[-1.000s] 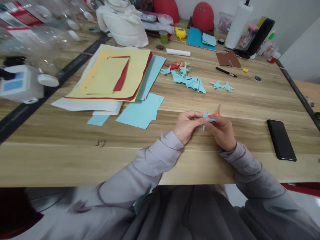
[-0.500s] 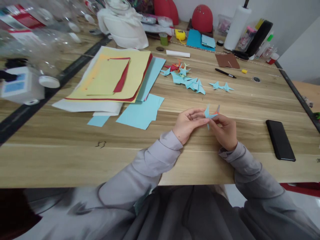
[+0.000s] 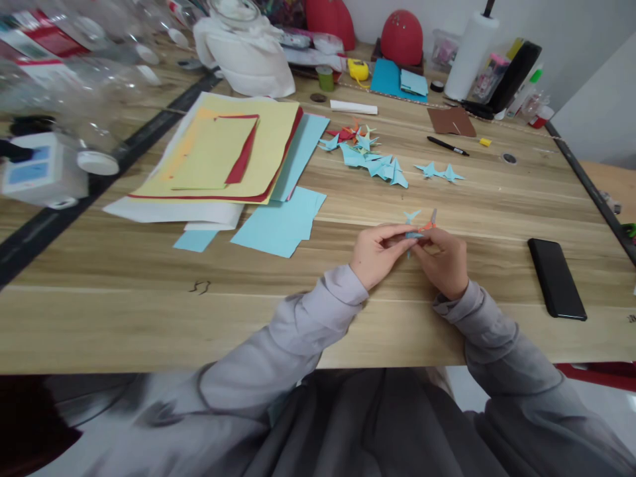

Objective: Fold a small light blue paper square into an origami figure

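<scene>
A small folded light-blue paper piece (image 3: 412, 216) is pinched between my two hands above the table's front half. The fingers of my left hand (image 3: 378, 255) close on its left side. My right hand (image 3: 444, 260) grips its right side, and a small orange-handled tool with a grey tip (image 3: 434, 218) sticks up at that hand's fingers. Beyond my hands lie a cluster of folded blue paper pieces (image 3: 375, 164) and a pair of blue ones (image 3: 440, 172). Red, orange and yellow folded pieces (image 3: 350, 134) lie behind the cluster.
Stacked yellow, red and white sheets (image 3: 199, 159) lie left, with blue sheets (image 3: 281, 222) beside them. A black phone (image 3: 557, 278) rests at right. A pen (image 3: 448, 146), brown paper (image 3: 452, 122) and paper roll (image 3: 471, 56) are farther back. Plastic bottles (image 3: 94, 112) crowd the left.
The blue paper piece has turned in my fingers, and its upper point now looks split in two. My left hand has shifted slightly right. More of the orange tool shows.
</scene>
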Demonstrator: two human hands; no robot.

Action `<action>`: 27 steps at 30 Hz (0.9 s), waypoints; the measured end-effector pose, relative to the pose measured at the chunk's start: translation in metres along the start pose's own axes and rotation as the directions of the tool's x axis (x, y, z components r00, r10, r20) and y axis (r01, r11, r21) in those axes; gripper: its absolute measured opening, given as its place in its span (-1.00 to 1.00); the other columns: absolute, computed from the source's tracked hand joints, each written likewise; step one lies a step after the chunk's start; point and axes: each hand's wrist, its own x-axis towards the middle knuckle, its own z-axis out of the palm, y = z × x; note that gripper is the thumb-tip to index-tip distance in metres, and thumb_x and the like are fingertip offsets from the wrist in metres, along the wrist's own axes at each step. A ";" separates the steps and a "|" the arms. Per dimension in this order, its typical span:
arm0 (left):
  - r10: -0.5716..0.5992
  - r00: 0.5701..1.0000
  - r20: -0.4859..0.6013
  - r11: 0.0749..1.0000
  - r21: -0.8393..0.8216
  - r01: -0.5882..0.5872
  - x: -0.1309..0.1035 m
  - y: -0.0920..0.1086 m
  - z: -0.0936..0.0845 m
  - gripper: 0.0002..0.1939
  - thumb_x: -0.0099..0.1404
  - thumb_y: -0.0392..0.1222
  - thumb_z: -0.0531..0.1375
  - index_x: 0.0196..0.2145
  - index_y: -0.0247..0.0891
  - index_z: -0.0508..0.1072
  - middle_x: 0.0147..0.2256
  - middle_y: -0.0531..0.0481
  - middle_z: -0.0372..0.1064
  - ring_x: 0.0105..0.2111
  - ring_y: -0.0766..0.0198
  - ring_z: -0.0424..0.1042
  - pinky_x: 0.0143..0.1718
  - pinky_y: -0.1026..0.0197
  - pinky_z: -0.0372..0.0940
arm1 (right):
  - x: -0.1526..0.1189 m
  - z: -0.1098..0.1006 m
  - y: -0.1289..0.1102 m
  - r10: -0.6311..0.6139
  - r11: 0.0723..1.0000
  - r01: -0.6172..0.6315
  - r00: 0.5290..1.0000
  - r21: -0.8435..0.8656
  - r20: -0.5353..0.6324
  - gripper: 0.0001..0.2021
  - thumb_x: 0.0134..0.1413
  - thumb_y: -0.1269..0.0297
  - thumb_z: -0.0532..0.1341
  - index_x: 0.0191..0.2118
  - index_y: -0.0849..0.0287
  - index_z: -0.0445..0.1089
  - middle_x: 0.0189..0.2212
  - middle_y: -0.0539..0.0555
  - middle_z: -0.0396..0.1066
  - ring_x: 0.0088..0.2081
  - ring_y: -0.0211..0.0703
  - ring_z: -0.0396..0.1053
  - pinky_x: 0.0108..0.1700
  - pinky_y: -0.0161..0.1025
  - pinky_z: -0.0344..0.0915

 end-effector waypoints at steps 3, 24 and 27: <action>-0.006 0.999 -0.037 1.000 0.010 0.006 0.002 0.000 -0.002 -0.82 0.04 -0.24 0.34 -0.33 -0.23 0.62 -0.30 -0.08 0.56 -0.31 0.22 0.50 -0.19 0.15 0.40 | 0.000 -0.001 -0.003 -0.005 0.998 0.005 1.000 0.060 0.008 -0.94 -0.03 0.36 0.24 -0.36 0.13 0.44 -0.47 0.03 0.51 -0.42 -0.19 0.44 -0.29 -0.23 0.37; 0.059 0.996 -0.068 0.994 0.092 -0.052 0.008 -0.007 -0.007 -0.88 -0.01 -0.29 0.36 -0.42 -0.22 0.62 -0.35 -0.10 0.56 -0.37 0.24 0.50 -0.28 0.19 0.40 | 0.002 -0.005 -0.006 -0.212 0.977 0.212 0.977 -0.026 -0.014 -0.89 0.12 0.35 0.18 -0.29 0.09 0.46 -0.40 0.07 0.54 -0.36 -0.15 0.46 -0.25 -0.18 0.36; 0.072 0.996 -0.061 0.992 0.106 -0.065 0.008 -0.009 -0.007 -0.88 -0.01 -0.26 0.37 -0.42 -0.24 0.62 -0.33 -0.13 0.56 -0.34 0.22 0.51 -0.28 0.17 0.41 | 0.002 -0.005 -0.006 -0.239 0.971 0.238 0.971 -0.036 -0.027 -0.90 0.12 0.38 0.18 -0.30 0.11 0.46 -0.41 0.07 0.54 -0.36 -0.16 0.47 -0.26 -0.20 0.37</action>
